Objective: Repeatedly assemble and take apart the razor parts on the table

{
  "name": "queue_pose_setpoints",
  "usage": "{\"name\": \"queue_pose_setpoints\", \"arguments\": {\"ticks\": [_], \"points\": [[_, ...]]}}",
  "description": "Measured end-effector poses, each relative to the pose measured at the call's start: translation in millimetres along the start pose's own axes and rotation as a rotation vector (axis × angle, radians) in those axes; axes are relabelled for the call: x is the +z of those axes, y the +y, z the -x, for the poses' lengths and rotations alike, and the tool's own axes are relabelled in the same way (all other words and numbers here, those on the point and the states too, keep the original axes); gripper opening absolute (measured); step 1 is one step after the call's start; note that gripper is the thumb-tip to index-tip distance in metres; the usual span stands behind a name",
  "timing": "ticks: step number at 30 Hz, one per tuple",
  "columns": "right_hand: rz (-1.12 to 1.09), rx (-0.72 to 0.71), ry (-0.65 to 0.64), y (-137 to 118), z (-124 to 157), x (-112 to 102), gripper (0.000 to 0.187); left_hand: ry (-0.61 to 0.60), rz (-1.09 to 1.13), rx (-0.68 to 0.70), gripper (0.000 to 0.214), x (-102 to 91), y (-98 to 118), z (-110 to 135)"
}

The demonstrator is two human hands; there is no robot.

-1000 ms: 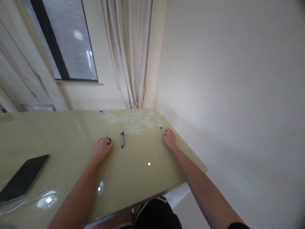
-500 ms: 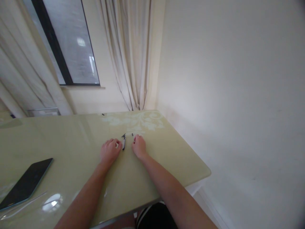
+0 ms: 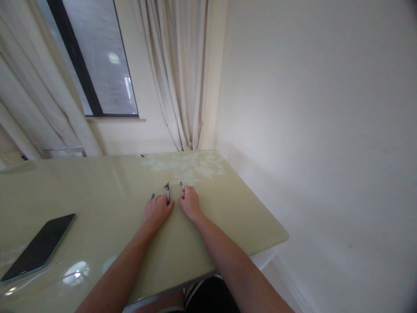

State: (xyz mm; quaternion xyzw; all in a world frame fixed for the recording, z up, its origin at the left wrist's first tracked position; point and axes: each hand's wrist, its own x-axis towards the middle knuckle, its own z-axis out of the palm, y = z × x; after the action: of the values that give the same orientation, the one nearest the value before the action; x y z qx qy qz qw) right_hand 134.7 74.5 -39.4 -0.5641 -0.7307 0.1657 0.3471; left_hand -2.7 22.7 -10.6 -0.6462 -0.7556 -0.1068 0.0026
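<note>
My left hand [image 3: 158, 209] rests on the table [image 3: 107, 195] with its thumb and forefinger closed round a slim, pen-like piece [image 3: 168, 194], dark with a paler middle. Thin dark bits [image 3: 167, 185] lie at the far end of that piece. Just beyond the left knuckles a short dark piece [image 3: 152, 196] shows; the hand hides part of what is there. To the right, my right hand [image 3: 190, 203] is closed in a pinch on a thin pen-like stick [image 3: 181, 186] with a dark tip, pointing away from me. The two hands are close together but apart.
A black tablet [image 3: 41, 248] lies at the left, with a thin pale cable-like strand [image 3: 35, 277] beside it. Near the far table edge is a tiny dark piece [image 3: 142, 155]. A white wall [image 3: 309, 130] borders the right side; curtains [image 3: 177, 78] hang behind.
My left hand has shifted right and closed on the pen-like piece that lay beside it. The short dark piece now shows beyond its knuckles. My right hand has hardly moved.
</note>
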Motion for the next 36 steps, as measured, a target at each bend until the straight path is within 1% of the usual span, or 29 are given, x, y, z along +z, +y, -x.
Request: {"name": "queue_pose_setpoints", "arguments": {"ticks": [4, 8, 11, 14, 17, 23, 29, 31, 33, 36], "points": [[-0.048, -0.002, 0.033, 0.4, 0.2, 2.3, 0.026, -0.04, 0.007, -0.023, 0.042, -3.4, -3.0, -0.3], [-0.146, 0.029, 0.099, 2.8, -0.4, 2.7, 0.019, -0.068, 0.007, -0.06, 0.046, -5.4, -5.6, 0.2], [-0.233, 0.057, 0.199, 6.5, -1.4, 0.8, 0.013, -0.077, 0.002, -0.079, 0.05, -5.2, -5.4, 1.1], [-0.305, 0.031, 0.328, 8.9, -1.9, -2.8, 0.007, -0.076, -0.006, -0.075, 0.05, -4.1, -4.7, 2.1], [-0.346, 0.0, 0.396, 7.0, -0.7, -6.6, 0.008, -0.075, -0.012, -0.055, 0.048, -3.6, -4.6, 3.0], [-0.399, 0.0, 0.351, -2.7, 5.5, -11.6, 0.017, -0.071, -0.018, -0.044, 0.047, -3.7, -5.0, 3.3], [-0.365, 0.008, 0.341, -4.8, 8.7, -11.7, 0.021, -0.045, -0.003, -0.046, 0.043, -1.4, -4.9, 2.7], [-0.38, -0.001, 0.328, -4.5, 9.1, -11.2, 0.023, -0.016, 0.012, -0.043, 0.042, -2.9, -4.4, 2.8], [-0.403, -0.012, 0.301, -4.9, 9.3, -11.4, 0.026, 0.039, 0.04, -0.034, 0.042, -5.7, -2.5, 3.8], [-0.469, -0.059, 0.259, -8.5, 9.7, -13.3, 0.036, 0.146, 0.111, 0.033, 0.044, -9.1, 3.9, 7.8]]}}
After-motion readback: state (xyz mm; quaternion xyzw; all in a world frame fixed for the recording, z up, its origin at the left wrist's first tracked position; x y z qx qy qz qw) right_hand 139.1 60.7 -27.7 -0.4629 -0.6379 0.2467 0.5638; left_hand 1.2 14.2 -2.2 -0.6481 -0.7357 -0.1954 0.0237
